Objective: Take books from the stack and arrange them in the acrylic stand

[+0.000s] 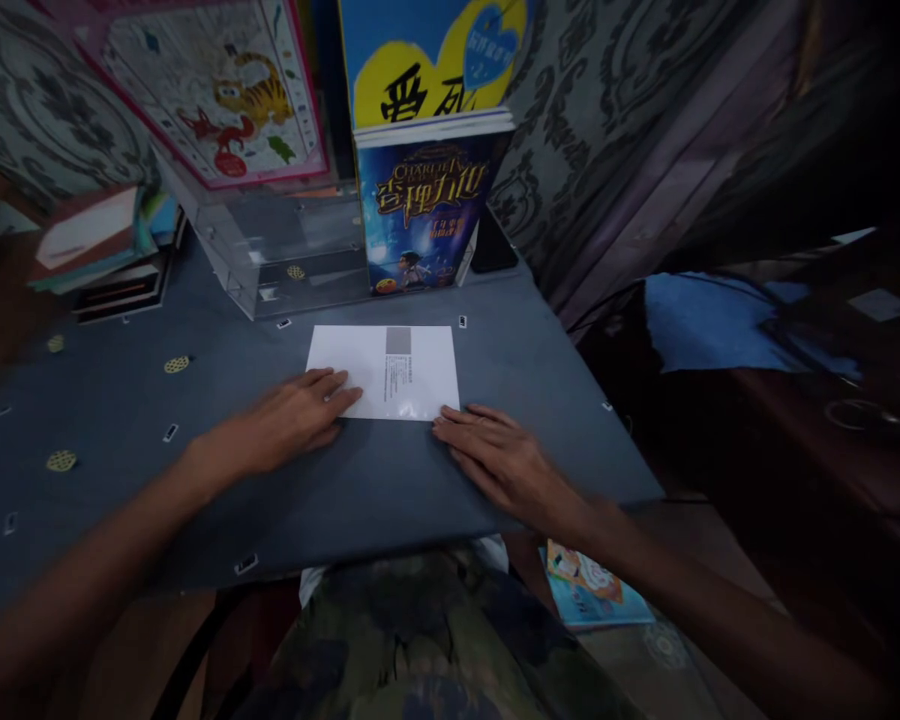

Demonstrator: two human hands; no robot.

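Observation:
A white rectangular card or envelope (pixel 356 370) lies flat on the blue-grey tablecloth, with a grey square and small print on it. My left hand (pixel 292 418) rests palm down, its fingertips over the card's lower left part. At the lower right corner, my right hand (pixel 499 455) lies flat with its fingertips touching the edge. Both hands have their fingers stretched out and grip nothing. Behind the card, a clear acrylic stand (pixel 229 265) holds a dark blue book (pixel 431 215) upright.
A pink-bordered picture book (pixel 232 110) and a blue-yellow book (pixel 412 50) stand at the back. Stacked books (pixel 94 240) lie at the back left. A dark phone-like object (pixel 493 250) is beside the stand. Another book (pixel 596 590) lies below the table's edge (pixel 570 520).

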